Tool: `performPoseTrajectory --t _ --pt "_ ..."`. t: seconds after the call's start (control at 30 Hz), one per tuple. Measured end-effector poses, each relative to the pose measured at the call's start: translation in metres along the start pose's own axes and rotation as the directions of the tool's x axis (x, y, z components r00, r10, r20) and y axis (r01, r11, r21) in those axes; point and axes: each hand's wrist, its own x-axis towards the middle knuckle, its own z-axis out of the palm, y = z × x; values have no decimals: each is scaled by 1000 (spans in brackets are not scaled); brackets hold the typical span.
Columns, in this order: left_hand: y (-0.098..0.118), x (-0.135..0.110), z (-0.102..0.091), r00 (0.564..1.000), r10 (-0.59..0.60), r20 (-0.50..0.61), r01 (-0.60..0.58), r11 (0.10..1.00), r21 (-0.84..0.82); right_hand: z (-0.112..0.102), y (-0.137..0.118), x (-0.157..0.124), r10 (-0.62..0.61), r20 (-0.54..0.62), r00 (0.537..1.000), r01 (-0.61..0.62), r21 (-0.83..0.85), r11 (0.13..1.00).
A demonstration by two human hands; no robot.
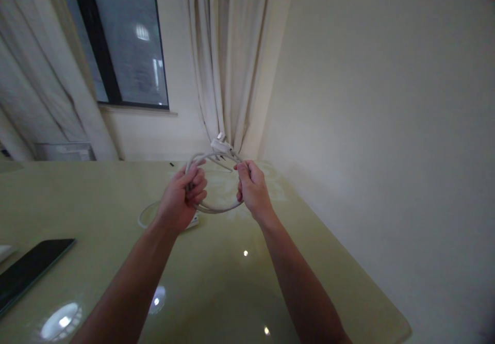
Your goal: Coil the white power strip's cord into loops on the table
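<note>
Both of my hands hold a white power cord (216, 209) wound into a loop above a glossy yellow-green table (216, 282). My left hand (181, 194) is closed around the left side of the coil. My right hand (251, 189) grips the right side, fingers curled round the cord. A white plug (219, 143) sticks up at the top of the loop. More of the cord trails down to the table behind my left hand, where a white power strip (193, 222) shows in part.
A dark flat device (27, 272) lies at the table's left edge. A plain wall (386, 127) runs along the table's right side. Cream curtains (228, 60) hang in the far corner beside a dark window (127, 39).
</note>
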Motion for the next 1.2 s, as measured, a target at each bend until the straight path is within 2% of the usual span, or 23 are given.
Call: performPoseTrajectory --t 0.1,0.2,0.27,0.37,0.43,0.5,0.57,0.63,0.73,0.8,0.9,1.07,1.2 --pt "5 -1 -4 998 -65 22 62 994 94 -1 0 0 6 32 999 -5 -52 999" --pt "11 -2 -11 985 -139 102 121 978 168 -3 2 1 -80 71 994 91 -173 981" --pt "15 -3 -15 958 -209 196 165 962 220 -5 2 2 -169 88 982 187 -273 944" --pt "20 -7 -21 890 -305 339 225 941 254 -8 2 4 -270 146 952 304 -332 893" --pt "20 -10 -22 860 -332 387 231 931 284 -8 1 5 -333 170 928 373 -356 857" --pt "17 -12 -23 855 -342 391 204 913 352 -8 1 5 -393 195 899 438 -400 805" --pt "13 -12 -23 861 -345 375 173 890 423 -6 1 4 -402 241 883 468 -437 768" --pt "10 -13 -21 879 -322 351 139 879 457 -4 2 3 -350 271 897 441 -470 765" --pt "9 -14 -18 914 -243 325 72 885 460 -2 5 3 -266 255 930 365 -536 761" --pt "11 -16 -16 916 -217 337 39 885 464 0 8 3 -232 262 937 342 -546 765" --pt "14 -19 -15 909 -213 358 11 872 489 2 9 3 -213 290 933 333 -467 819" --pt "16 -20 -16 926 -157 343 -74 817 573 3 8 2 -213 317 924 306 -283 909" --pt "15 -18 -15 932 -116 343 -113 807 579 1 9 4 -205 278 939 261 -183 948"
